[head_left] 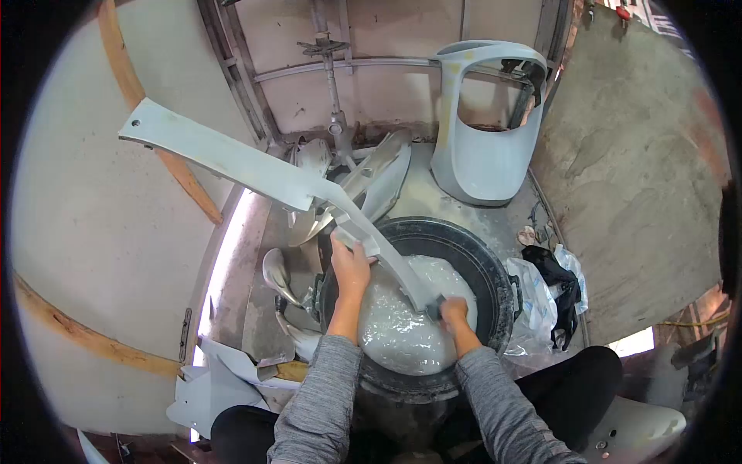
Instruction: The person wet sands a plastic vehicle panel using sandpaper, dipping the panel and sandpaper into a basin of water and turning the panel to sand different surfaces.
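A long, pale grey panel [224, 158], bent like a vehicle's body trim, slants from the upper left down over a black tub [493, 309]. My left hand [350, 267] is closed around its narrower middle, with the thumb near the top face. My right hand [456, 313] pinches a small dark piece of sandpaper [436, 307] against the panel's lower end. Cloudy, whitish water [406, 344] fills the tub beneath both hands, its surface rippled and shiny.
A pale grey shell with a large opening [483, 166] stands behind the tub. Several glossy curved parts [379, 174] lie at the back left. Plastic bags [533, 298] sit to the right. White panel pieces [224, 387] lie near my left knee. Boards rise on both sides.
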`<action>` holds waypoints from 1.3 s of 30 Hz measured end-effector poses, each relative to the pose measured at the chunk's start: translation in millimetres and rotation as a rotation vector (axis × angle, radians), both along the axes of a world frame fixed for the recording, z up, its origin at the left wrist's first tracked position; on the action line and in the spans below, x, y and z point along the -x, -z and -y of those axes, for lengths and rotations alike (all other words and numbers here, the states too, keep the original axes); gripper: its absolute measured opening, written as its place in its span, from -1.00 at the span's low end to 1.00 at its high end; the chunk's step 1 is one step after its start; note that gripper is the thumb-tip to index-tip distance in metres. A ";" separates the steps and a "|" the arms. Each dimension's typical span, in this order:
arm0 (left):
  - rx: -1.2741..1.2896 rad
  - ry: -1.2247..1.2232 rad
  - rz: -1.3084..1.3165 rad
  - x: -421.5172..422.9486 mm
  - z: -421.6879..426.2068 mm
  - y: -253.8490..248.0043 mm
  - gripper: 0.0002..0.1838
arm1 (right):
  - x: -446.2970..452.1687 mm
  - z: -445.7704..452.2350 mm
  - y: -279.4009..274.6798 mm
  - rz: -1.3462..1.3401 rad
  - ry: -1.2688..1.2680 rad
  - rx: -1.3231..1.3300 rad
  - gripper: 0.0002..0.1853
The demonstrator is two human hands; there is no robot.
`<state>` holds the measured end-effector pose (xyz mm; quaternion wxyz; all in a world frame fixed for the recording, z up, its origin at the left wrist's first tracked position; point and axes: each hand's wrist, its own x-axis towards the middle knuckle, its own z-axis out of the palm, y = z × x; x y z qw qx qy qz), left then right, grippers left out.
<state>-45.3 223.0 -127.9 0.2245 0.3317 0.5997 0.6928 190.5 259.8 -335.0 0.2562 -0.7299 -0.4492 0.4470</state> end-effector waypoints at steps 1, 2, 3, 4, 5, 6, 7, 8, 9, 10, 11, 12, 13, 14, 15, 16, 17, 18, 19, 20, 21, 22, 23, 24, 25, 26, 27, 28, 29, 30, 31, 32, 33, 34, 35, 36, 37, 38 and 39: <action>0.002 -0.001 0.001 0.0 0.3 -2.0 -0.60 | -6.9 11.4 -2.7 -0.083 0.147 0.105 -0.70; 0.005 -0.002 0.002 0.0 1.2 -3.8 -0.62 | -14.0 23.5 -6.5 -0.164 0.294 0.212 -0.70; 0.009 -0.005 0.001 -0.6 2.8 -5.0 -0.62 | -39.1 26.4 34.8 0.062 0.023 0.213 -0.69; -0.024 0.042 0.023 -1.2 4.3 -6.4 -0.63 | -49.0 26.6 57.3 0.172 -0.117 0.217 -0.68; -0.058 0.090 0.046 -1.7 5.7 -8.4 -0.64 | -58.7 26.8 79.6 0.285 -0.253 0.209 -0.67; -0.061 0.092 0.064 -2.1 7.0 -12.1 -0.64 | -58.4 27.3 82.7 0.290 -0.091 0.317 -0.67; -0.063 0.091 0.063 -4.0 8.1 -13.9 -0.64 | -58.4 27.5 85.9 0.293 0.074 0.421 -0.67; -0.038 0.084 0.069 -6.7 9.0 -14.9 -0.62 | -62.1 24.0 98.6 0.292 0.073 0.418 -0.67; -0.014 0.075 0.073 -7.1 8.7 -16.8 -0.59 | -65.8 17.0 110.0 0.221 0.028 0.443 -0.65; -0.017 0.073 0.070 -5.3 8.0 -18.7 -0.59 | -70.9 9.3 128.2 0.148 -0.016 0.469 -0.62; 0.003 0.065 0.073 -4.2 8.2 -18.9 -0.56 | -72.1 14.3 108.7 0.046 -0.036 0.483 -0.64; 0.022 0.054 0.081 -4.1 8.3 -18.6 -0.52 | -65.9 15.9 62.8 -0.054 -0.050 0.490 -0.65; 0.019 0.051 0.087 -3.6 7.6 -18.4 -0.52 | -57.8 22.1 9.7 -0.147 -0.061 0.479 -0.67; 0.023 0.051 0.081 -2.3 6.3 -18.4 -0.51 | -47.8 21.7 -39.7 -0.226 -0.095 0.447 -0.68; 0.030 0.053 0.077 -2.3 6.3 -17.5 -0.51 | -34.9 20.5 -87.0 -0.283 -0.156 0.397 -0.70; 0.030 0.056 0.082 -2.3 5.5 -17.0 -0.51 | -23.5 12.9 -115.9 -0.358 -0.239 0.330 -0.76; 0.033 0.072 0.074 -1.6 3.6 -17.0 -0.49 | -12.1 5.0 -144.8 -0.440 -0.318 0.264 -0.81; 0.034 0.089 0.062 -1.1 1.3 -16.5 -0.48 | 1.7 -5.6 -166.8 -0.412 -0.410 0.170 -0.82; 0.034 0.092 0.061 0.1 -1.6 -10.7 -0.48 | 17.6 -14.5 -188.1 -0.382 -0.504 0.077 -0.82; -0.028 0.087 -0.072 2.1 -6.1 -1.1 -0.47 | 37.4 -16.4 -219.3 -0.385 -0.532 -0.011 -0.79; -0.091 0.082 -0.204 2.5 -8.7 3.4 -0.46 | 58.3 -17.6 -245.5 -0.387 -0.557 -0.100 -0.76; -0.095 0.084 -0.205 0.1 -7.1 -2.4 -0.46 | 77.2 -23.0 -257.2 -0.353 -0.589 -0.268 -0.73; -0.056 0.066 -0.294 -3.8 -3.6 -11.7 -0.47 | 91.8 -26.7 -267.1 -0.316 -0.619 -0.435 -0.71; -0.017 0.048 -0.383 -6.7 -1.6 -17.0 -0.48 | 103.0 -27.5 -278.5 -0.314 -0.616 -0.437 -0.71; -0.018 0.050 -0.383 -7.7 -1.7 -17.8 -0.48 | 111.9 -26.0 -291.3 -0.198 -0.613 -0.646 -0.68; -0.006 0.012 -0.422 -6.6 -2.9 -17.2 -0.48 | 115.1 -24.5 -299.5 -0.079 -0.605 -0.853 -0.66; 0.006 -0.026 -0.461 -5.1 -3.7 -16.3 -0.48 | 113.1 -21.5 -303.5 -0.078 -0.604 -0.854 -0.66; -0.010 0.019 -0.339 -1.0 -7.6 -13.1 -0.50 | 109.6 -18.6 -305.3 -0.099 -0.610 -0.838 -0.66; -0.012 0.019 -0.337 1.7 -10.5 -9.1 -0.50 | 105.6 -16.2 -305.4 -0.119 -0.617 -0.824 -0.65; -0.049 0.027 -0.279 4.2 -13.1 -4.4 -0.52 | 95.3 -12.5 -297.7 -0.082 -0.602 -0.854 -0.66; -0.082 0.034 -0.221 6.1 -12.8 -3.1 -0.53 | 86.3 -11.2 -283.5 -0.077 -0.539 -0.746 -0.66; -0.074 0.032 -0.223 8.2 -12.6 -2.8 -0.58 | 77.1 -12.0 -263.6 -0.072 -0.475 -0.636 -0.67; -0.070 0.030 -0.222 8.7 -11.9 -3.7 -0.58 | 65.8 -11.3 -236.9 0.032 -0.446 -0.767 -0.71; -0.080 0.059 -0.139 8.0 -10.7 -6.3 -0.57 | 53.5 -10.6 -216.4 0.029 -0.411 -0.496 -0.73; -0.091 0.090 -0.057 6.4 -9.9 -9.7 -0.57 | 39.3 -8.6 -181.8 0.058 -0.384 -0.468 -0.74; -0.115 0.127 0.037 4.3 -9.1 -13.6 -0.56 | 22.4 -9.7 -146.7 0.300 -0.464 -0.367 -0.75; -0.116 0.131 0.034 4.3 -9.8 -12.7 -0.56 | 5.0 -11.0 -94.9 0.354 -0.467 -0.287 -0.77; -0.075 0.153 0.043 6.0 -10.3 -10.7 -0.56 | -9.6 -10.7 -44.5 0.406 -0.469 -0.208 -0.78; -0.033 0.173 0.051 8.1 -9.9 -9.0 -0.55 | -19.8 -4.9 -4.6 0.308 -0.273 -0.054 -0.75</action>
